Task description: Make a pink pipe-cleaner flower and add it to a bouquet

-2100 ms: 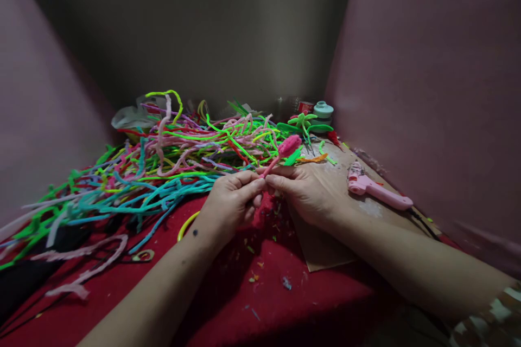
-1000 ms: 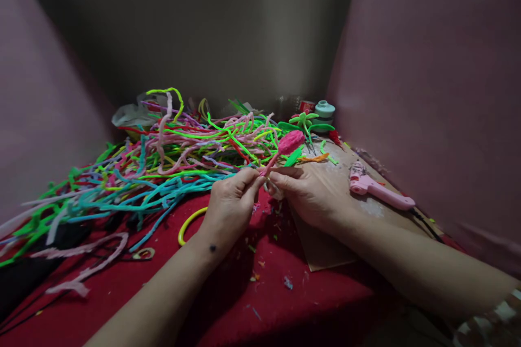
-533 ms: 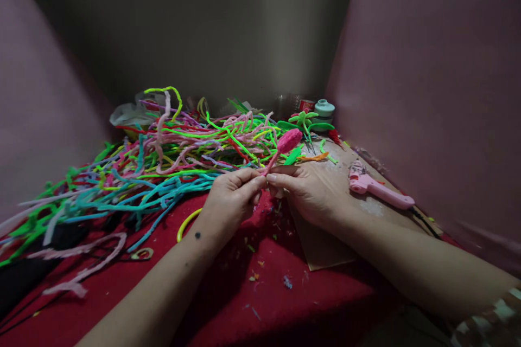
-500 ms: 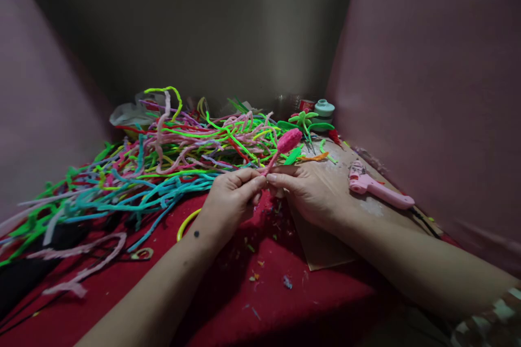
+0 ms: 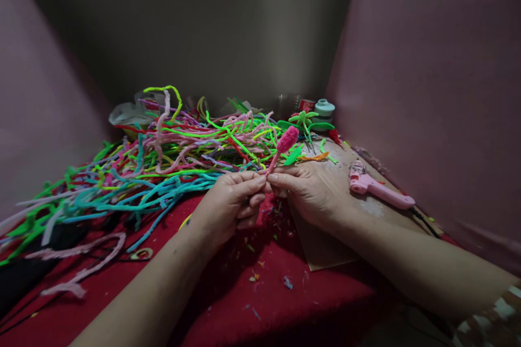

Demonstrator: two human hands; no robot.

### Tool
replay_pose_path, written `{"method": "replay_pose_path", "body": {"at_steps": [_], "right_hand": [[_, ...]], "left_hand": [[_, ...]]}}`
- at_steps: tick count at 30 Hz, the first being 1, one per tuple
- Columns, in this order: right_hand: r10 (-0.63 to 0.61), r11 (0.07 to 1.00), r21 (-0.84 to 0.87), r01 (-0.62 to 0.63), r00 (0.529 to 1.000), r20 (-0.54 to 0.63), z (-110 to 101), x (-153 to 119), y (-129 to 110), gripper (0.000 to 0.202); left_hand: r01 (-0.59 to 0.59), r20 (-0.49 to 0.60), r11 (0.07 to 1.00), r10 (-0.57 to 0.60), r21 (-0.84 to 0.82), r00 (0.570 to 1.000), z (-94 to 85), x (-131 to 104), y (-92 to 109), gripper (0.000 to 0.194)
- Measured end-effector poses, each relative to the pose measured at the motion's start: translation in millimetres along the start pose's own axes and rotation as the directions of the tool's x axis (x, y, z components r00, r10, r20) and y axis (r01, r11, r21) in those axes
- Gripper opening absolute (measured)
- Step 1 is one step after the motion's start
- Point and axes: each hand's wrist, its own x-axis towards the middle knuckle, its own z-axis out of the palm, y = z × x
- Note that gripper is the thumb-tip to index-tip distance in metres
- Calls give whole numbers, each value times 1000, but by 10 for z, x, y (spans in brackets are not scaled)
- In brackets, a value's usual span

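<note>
A pink pipe-cleaner flower (image 5: pixel 287 140) with a thick fuzzy bud stands tilted up to the right between my hands. My left hand (image 5: pixel 234 198) pinches the lower end of its stem (image 5: pixel 272 164) between thumb and forefinger. Close against it, my right hand (image 5: pixel 307 190) also pinches the stem's lower end, the two thumbs almost meeting. The stem's very bottom is hidden by the fingers. Behind the hands lies a large heap of coloured pipe cleaners (image 5: pixel 191 143).
A pink glue gun (image 5: pixel 382 193) lies on a cardboard sheet (image 5: pixel 325 249) at the right. Beyond it are a green pipe-cleaner piece (image 5: pixel 303 122) and a pale turquoise bottle (image 5: pixel 324 108). Small scraps (image 5: pixel 288 282) dot the red cloth (image 5: pixel 244 309). Walls rise behind and on both sides.
The pink flower has turned slightly, its bud now more upright and a little to the left. My left hand has rolled, showing more of its curled fingers. The right hand has barely moved.
</note>
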Motion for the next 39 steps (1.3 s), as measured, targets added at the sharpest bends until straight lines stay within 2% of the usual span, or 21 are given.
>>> {"method": "replay_pose_path", "body": {"at_steps": [7, 14, 18, 29, 36, 39], "right_hand": [[26, 989, -144, -31, 999, -32, 63, -36, -135, 27], [32, 982, -182, -42, 998, -55, 68, -63, -160, 17], [20, 978, -205, -30, 999, -47, 70, -76, -183, 21], [-50, 975, -215, 50, 999, 8, -7, -105, -26, 18], [-48, 990, -130, 47, 999, -1, 1, -71, -65, 20], [-53, 995, -86, 55, 998, 24, 5, -61, -59, 15]], "left_hand": [[29, -13, 999, -29, 18, 1000, 24, -8, 12, 19], [-8, -32, 994, 12, 107, 999, 28, -1, -16, 22], [-20, -42, 991, 26, 129, 999, 38, -1, -28, 24], [1, -117, 996, 10, 92, 993, 93, -6, -42, 28], [49, -6, 997, -49, 52, 999, 37, 7, -26, 23], [57, 4, 997, -58, 49, 998, 27, 17, -26, 24]]}}
